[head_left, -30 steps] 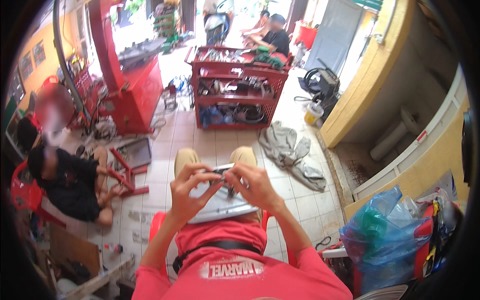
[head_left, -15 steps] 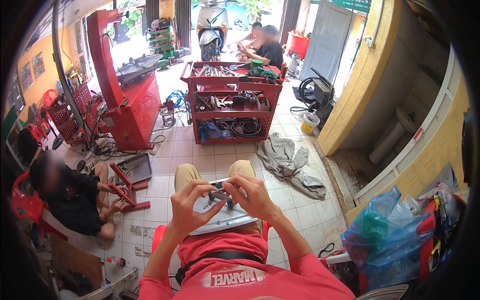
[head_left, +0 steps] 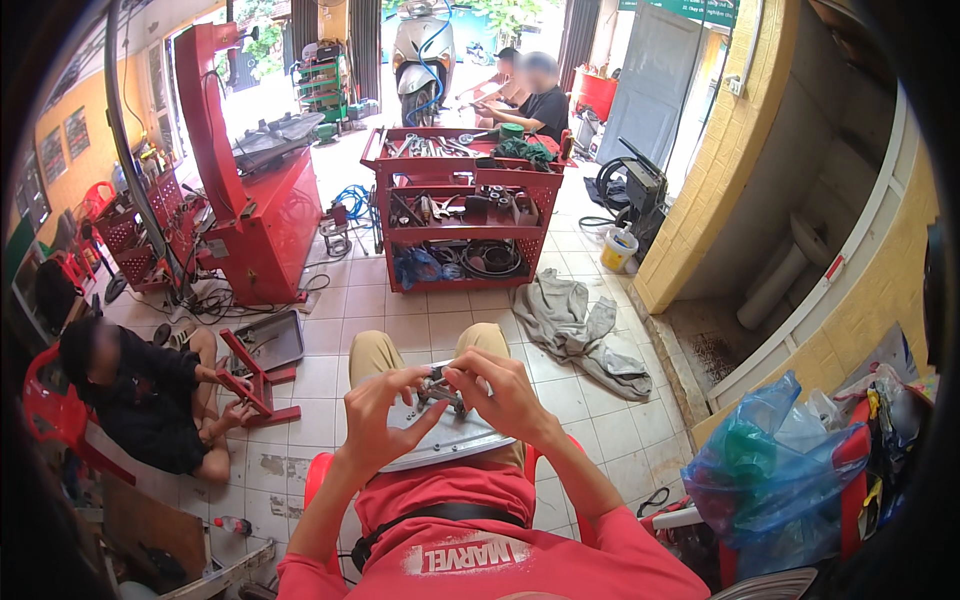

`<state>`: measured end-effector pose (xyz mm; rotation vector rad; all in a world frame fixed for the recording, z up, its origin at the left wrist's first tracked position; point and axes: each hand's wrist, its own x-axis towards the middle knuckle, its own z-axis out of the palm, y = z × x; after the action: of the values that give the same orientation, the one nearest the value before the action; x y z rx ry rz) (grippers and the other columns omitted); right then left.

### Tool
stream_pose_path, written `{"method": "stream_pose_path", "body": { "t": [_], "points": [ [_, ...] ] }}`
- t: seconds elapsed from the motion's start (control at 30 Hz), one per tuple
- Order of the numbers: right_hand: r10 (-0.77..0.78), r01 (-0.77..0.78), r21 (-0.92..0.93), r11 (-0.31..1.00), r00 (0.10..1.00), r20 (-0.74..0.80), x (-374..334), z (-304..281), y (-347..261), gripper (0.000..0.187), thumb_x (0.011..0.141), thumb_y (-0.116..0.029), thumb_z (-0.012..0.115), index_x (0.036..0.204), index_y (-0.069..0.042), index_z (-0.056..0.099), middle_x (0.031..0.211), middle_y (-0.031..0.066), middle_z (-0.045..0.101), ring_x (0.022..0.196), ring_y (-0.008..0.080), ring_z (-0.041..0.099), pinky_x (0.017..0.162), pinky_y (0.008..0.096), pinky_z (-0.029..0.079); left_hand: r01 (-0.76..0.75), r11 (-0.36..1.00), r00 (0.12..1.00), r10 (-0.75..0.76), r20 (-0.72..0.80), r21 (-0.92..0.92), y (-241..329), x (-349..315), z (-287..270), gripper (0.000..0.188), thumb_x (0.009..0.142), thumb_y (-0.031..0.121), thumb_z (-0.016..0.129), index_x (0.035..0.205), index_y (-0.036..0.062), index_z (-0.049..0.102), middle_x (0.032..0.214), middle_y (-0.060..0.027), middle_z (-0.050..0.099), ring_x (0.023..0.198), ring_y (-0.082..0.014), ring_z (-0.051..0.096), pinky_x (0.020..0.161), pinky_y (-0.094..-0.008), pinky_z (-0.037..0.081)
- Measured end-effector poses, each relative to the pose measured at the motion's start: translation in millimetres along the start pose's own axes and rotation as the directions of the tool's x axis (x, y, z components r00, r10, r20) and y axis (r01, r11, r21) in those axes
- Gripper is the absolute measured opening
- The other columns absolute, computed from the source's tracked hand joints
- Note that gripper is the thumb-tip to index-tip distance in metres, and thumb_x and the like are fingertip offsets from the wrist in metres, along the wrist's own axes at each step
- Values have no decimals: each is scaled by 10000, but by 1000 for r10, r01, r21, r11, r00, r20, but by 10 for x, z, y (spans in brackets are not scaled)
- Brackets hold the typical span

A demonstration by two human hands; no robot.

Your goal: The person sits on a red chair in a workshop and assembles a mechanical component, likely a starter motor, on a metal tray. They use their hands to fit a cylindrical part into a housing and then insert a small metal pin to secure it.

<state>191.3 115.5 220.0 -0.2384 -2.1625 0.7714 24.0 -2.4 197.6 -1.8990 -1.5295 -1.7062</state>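
Both your left hand and right hand, in the head view, pinched a metal part between their fingertips. A silver tray lay just below your fingers, close to your red shirt. Well beyond them stood a red cart holding tools.
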Motion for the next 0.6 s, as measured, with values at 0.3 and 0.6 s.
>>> {"method": "stream_pose_path", "body": {
  "t": [0.3, 0.6],
  "points": [
    [34, -34, 17, 999, 999, 6, -5, 4, -23, 96, 981, -116, 689, 948, -27, 682, 812, 92, 656, 597, 240, 648, 554, 354, 493, -40, 987, 994, 23, 104, 159, 31, 55, -66, 268, 767, 149, 891, 980, 128, 730, 692, 18, 684, 557, -150, 614, 559, -293, 478],
    [-3, 3, -4, 1000, 1000, -28, -5, 26, 7, 92, 975, -114, 697, 943, -29, 681, 805, 90, 652, 603, 243, 652, 552, 359, 491, -106, 967, 994, 97, 50, 231, -15, 38, -90, 283, 804, 210, 880, 1009, 128, 704, 660, 25, 666, 534, -132, 588, 530, -286, 446]
  ]
}}
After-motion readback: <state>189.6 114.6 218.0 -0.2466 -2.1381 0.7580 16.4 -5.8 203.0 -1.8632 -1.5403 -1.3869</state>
